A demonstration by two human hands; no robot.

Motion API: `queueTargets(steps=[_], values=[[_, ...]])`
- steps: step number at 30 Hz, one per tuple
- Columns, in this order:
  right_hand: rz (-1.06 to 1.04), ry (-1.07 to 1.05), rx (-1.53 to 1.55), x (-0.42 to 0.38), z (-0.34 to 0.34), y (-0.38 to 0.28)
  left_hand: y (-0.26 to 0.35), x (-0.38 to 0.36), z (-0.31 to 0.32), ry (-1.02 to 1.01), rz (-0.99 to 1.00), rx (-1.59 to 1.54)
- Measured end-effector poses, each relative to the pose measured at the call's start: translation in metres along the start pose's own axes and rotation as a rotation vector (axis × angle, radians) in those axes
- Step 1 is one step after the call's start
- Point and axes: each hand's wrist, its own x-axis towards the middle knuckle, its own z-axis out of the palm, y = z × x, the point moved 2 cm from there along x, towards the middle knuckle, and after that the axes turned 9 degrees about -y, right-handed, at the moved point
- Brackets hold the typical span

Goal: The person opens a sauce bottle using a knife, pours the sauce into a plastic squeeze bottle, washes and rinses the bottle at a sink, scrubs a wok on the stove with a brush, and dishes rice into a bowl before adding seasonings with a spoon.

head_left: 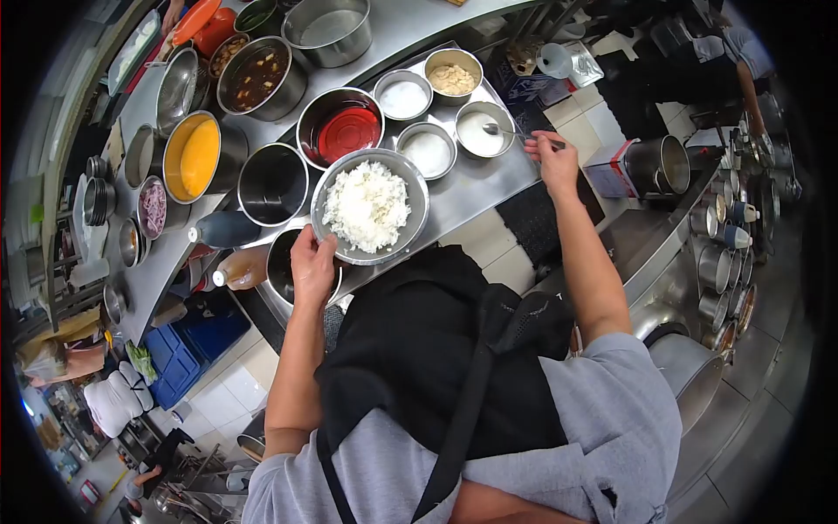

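Note:
My left hand point(312, 265) grips the near left rim of a metal bowl point(420, 210) heaped with white rice point(367, 207). In my right hand point(552, 155) is the handle of a spoon point(494, 129), whose bowl end rests in a round metal container of white powder point(480, 133). Beside that container stand two more with white grainy contents, one nearer point(427, 149) and one farther back point(403, 95). A tin of pale tan granules point(453, 79) is behind them. Left of these sits a pot of red liquid point(349, 135), partly covered by the rice bowl.
A metal tray point(511, 177) carries the containers. To the left are a dark empty-looking pot point(273, 183), a pot of orange-yellow liquid point(194, 155), a dark-filled bottle point(225, 230) and a brown-filled bottle point(242, 269). Another person's arm point(749, 96) shows at upper right.

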Motion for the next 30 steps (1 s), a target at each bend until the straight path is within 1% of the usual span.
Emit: queueTargets(steps=[3,5,7,14,17,18,19,21,25,27,28,30], values=[[0.018,-0.024,-0.022,0.003,0.012,0.005,-0.005,-0.004,0.001,0.016,-0.01,-0.012],[0.037,-0.023,0.017,0.0,0.016,0.003,-0.003,-0.006,0.002,0.026,-0.019,-0.003],[0.107,0.031,0.215,-0.001,0.015,0.008,-0.002,-0.007,0.004,0.021,-0.028,-0.052],[0.151,0.053,0.392,-0.01,0.006,0.017,0.005,0.004,0.008,0.0,-0.024,0.026],[0.136,0.058,0.41,-0.021,-0.002,0.005,0.014,0.01,0.013,0.023,-0.01,-0.006],[0.102,0.039,0.426,-0.025,-0.006,-0.002,0.012,0.015,0.014,0.023,-0.012,0.044],[0.068,0.017,0.441,-0.031,-0.009,-0.013,0.011,0.021,0.014,0.025,-0.015,0.093],[0.05,-0.013,0.437,-0.042,-0.011,-0.043,0.02,0.034,0.028,0.02,-0.008,0.043],[-0.033,-0.152,0.464,-0.056,0.0,-0.097,0.021,0.073,0.05,-0.047,0.044,0.167],[-0.103,-0.151,0.314,-0.055,0.01,-0.11,0.032,0.082,0.069,-0.09,0.059,0.051],[-0.118,-0.097,0.253,-0.045,0.01,-0.107,0.02,0.093,0.071,-0.079,0.045,0.07],[-0.115,-0.09,0.242,-0.021,0.006,-0.099,0.013,0.099,0.07,-0.089,0.023,0.129]])
